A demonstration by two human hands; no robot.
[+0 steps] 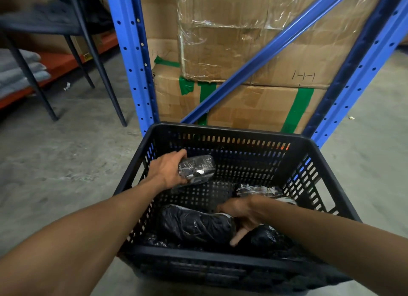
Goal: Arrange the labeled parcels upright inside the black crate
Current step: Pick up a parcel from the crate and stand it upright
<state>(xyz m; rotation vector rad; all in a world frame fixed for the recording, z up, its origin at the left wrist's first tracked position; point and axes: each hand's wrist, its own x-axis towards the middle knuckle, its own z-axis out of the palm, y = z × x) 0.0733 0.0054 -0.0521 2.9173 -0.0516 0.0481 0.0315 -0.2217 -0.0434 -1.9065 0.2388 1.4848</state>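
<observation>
Two hands inside the black crate [231, 130]. Left hand [167, 169] grips a shiny wrapped parcel [196, 168], held lengthwise above the crate floor near the left wall. Centre: a dark parcel [194, 225] lies flat. Right hand [240, 214] rests on it, fingers loose, clasping nothing clearly. Another parcel [260, 190] lies at the right. Risk: slick wrap may slip; a parcel stood without support could topple.
</observation>
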